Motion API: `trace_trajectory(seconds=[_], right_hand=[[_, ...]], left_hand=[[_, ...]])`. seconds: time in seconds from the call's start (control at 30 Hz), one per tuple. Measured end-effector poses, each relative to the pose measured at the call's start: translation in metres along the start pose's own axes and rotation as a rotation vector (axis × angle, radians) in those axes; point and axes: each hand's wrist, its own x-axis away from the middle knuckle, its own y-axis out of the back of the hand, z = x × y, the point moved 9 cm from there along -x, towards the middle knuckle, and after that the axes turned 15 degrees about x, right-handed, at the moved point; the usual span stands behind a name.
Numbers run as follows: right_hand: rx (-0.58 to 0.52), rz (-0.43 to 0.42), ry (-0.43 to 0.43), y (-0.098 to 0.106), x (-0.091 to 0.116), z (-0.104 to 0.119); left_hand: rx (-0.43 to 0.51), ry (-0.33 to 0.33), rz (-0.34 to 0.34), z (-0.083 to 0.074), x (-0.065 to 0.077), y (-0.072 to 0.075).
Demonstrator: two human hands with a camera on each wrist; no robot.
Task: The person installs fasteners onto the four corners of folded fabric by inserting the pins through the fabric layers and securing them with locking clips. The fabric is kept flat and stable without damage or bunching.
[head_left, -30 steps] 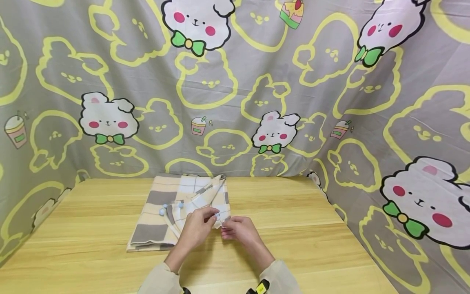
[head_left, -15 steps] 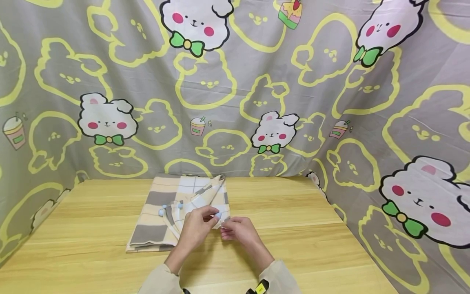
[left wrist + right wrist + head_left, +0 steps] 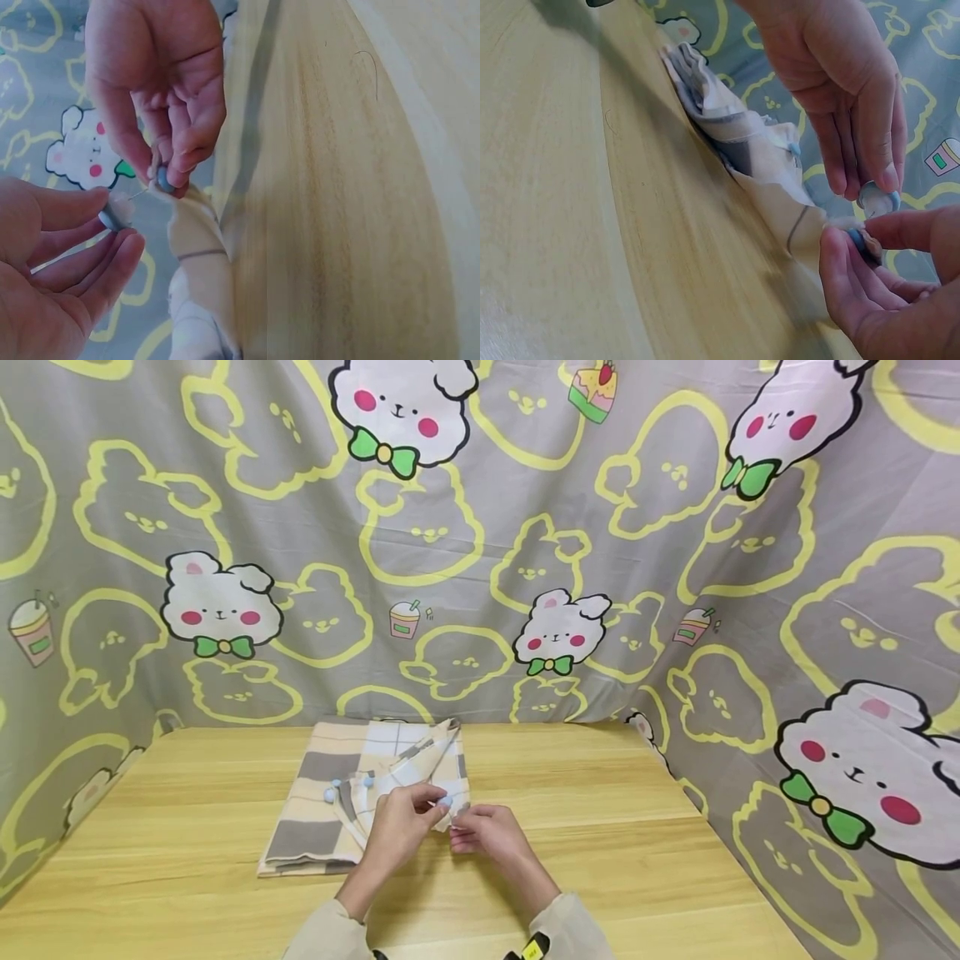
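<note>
A folded plaid cloth [image 3: 318, 766] in beige, grey and white lies on the table, its near right corner raised between both hands. My left hand [image 3: 405, 818] pinches a light-blue round cap [image 3: 112, 215] with a whitish inner side, just off that corner. In the left wrist view a thin pin-like line [image 3: 139, 194] runs between cap and cloth. My right hand [image 3: 491, 833] pinches the cloth corner together with a second small blue round piece [image 3: 856, 238]. Several more blue round pieces [image 3: 367, 782] sit on the cloth's folded-over edge.
The wood-grain table [image 3: 622, 852] extends around the cloth on both sides. A grey curtain [image 3: 465, 577] with rabbit prints encloses the back and sides, close behind the cloth's far edge.
Both hands stay almost in place at the cloth corner. The blue cap in the left hand shifts very slightly; the cloth lies as before.
</note>
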Motion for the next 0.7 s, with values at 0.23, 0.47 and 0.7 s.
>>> trace_trajectory(seconds=[0.23, 0.47, 0.7], right_hand=[[0.001, -0.006, -0.003, 0.0012, -0.0001, -0.0005], [0.010, -0.010, -0.010, 0.0025, -0.0001, -0.0033], [-0.001, -0.008, 0.000, 0.0018, 0.0006, 0.0004]], left_hand=[[-0.017, 0.002, -0.015, 0.0028, -0.0006, 0.0009], [-0.019, 0.025, -0.004, 0.0082, 0.0001, -0.0014], [-0.001, 0.016, 0.019, 0.0043, 0.0005, -0.0041]])
